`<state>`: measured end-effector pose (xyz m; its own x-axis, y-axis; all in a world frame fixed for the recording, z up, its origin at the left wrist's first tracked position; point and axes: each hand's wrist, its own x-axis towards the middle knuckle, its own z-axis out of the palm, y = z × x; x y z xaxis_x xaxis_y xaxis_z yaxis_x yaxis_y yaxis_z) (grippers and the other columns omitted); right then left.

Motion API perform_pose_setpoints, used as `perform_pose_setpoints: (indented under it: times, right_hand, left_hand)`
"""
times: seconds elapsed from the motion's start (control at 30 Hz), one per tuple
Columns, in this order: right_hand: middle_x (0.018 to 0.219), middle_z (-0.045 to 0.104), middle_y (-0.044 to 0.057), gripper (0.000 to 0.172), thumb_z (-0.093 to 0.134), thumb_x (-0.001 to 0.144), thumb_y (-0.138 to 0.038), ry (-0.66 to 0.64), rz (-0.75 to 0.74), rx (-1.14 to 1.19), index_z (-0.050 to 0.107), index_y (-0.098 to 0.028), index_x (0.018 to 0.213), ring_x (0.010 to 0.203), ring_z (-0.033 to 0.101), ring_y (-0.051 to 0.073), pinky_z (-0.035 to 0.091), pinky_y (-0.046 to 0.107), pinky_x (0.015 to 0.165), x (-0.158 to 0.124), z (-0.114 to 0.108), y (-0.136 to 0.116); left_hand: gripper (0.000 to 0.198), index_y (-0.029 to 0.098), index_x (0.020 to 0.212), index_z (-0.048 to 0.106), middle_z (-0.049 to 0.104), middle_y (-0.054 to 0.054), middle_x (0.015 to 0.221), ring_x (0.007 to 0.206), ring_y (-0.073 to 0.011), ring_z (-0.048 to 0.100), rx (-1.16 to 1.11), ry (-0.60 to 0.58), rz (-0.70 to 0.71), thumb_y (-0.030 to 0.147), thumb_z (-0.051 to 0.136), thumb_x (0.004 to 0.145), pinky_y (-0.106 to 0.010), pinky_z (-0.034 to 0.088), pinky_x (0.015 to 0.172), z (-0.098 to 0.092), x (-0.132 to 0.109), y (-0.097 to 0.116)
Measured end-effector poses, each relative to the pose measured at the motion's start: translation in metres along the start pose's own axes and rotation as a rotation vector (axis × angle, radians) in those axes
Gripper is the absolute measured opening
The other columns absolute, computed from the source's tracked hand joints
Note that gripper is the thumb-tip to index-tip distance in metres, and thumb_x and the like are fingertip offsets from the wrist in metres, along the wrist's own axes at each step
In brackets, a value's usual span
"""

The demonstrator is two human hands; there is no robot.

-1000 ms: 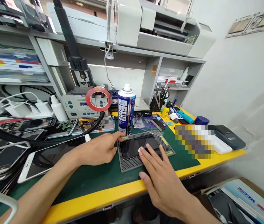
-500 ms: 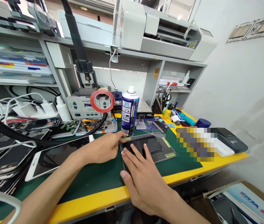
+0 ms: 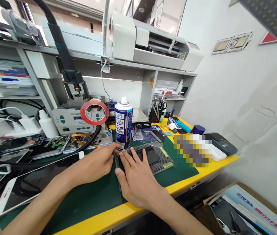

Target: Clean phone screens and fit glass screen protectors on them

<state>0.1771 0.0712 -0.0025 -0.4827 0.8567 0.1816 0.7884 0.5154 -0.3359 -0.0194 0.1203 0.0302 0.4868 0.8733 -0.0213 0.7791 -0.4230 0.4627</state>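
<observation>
- Two bare hands in view, both at the left end of one grey perforated work mat [image 3: 164,163], which lies on the green-topped, yellow-edged surface [image 3: 89,199].
- One black slab phone [image 3: 151,156] lies flat on that mat, screen side up. Its right half shows; its left half is under the fingers.
- Right hand [image 3: 138,179]: flat, palm down, fingers spread apart. The fingertips rest on the phone's left end, the thumb lies out to the side on the green surface, and the hand grips nothing.
- Left hand [image 3: 95,163]: loosely curled, with the index finger stretched out to the mat's far-left corner, just beside the right hand's fingertips. Nothing is clamped in it. Cannot tell whether the fingertip touches the phone or only the mat.
- One blue-and-white spray can with a white cap [image 3: 123,125] stands upright just behind the mat's left corner, near the left index finger.
- One red tape ring [image 3: 94,112] hangs in front of one grey rework station [image 3: 71,117], to the left of the can.
- Two opened phone bodies [image 3: 53,145] lie side by side in front of the station.
- One white-framed, dark-screened device [image 3: 18,189] lies flat beside the left forearm.
- One white squeeze bottle [image 3: 47,123] stands left of the station.
- One white machine [image 3: 150,44] sits on the top shelf.
</observation>
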Motion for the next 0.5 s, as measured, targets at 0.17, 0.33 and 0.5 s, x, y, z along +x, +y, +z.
perform_pose_setpoints:
  times: [0.17, 0.33, 0.5]
  right_hand:
    - [0.163, 0.026, 0.006, 0.066, 0.013, 0.105, -0.051, 0.017, 0.069, -0.065, 0.032, -0.015, 0.156, 0.153, 0.011, 0.033, -0.001, 0.066, 0.120, -0.007, -0.005, 0.020]
    - [0.162, 0.028, 0.005, 0.064, 0.015, 0.105, -0.051, 0.063, 0.175, -0.167, 0.034, -0.017, 0.156, 0.153, 0.014, 0.034, 0.001, 0.067, 0.120, -0.020, -0.013, 0.050]
    - [0.161, 0.032, 0.006, 0.063, 0.018, 0.105, -0.050, 0.089, 0.222, -0.218, 0.037, -0.016, 0.155, 0.151, 0.020, 0.036, 0.009, 0.071, 0.118, -0.032, -0.019, 0.070]
  left_hand:
    - [0.054, 0.021, 0.144, 0.043, 0.072, -0.010, 0.106, 0.091, -0.0282, 0.070, 0.011, -0.039, -0.067, 0.045, 0.040, 0.096, -0.034, 0.051, 0.069, -0.007, -0.005, 0.020]
    - [0.075, 0.020, 0.149, 0.041, 0.071, -0.008, 0.089, 0.086, -0.0302, 0.070, 0.002, -0.114, -0.135, 0.061, 0.052, 0.088, -0.033, 0.049, 0.063, -0.011, -0.008, 0.036]
    - [0.078, 0.022, 0.146, 0.046, 0.069, -0.014, 0.120, 0.120, -0.0374, 0.061, 0.025, -0.091, -0.120, 0.062, 0.062, 0.081, -0.039, 0.053, 0.084, -0.007, -0.009, 0.034]
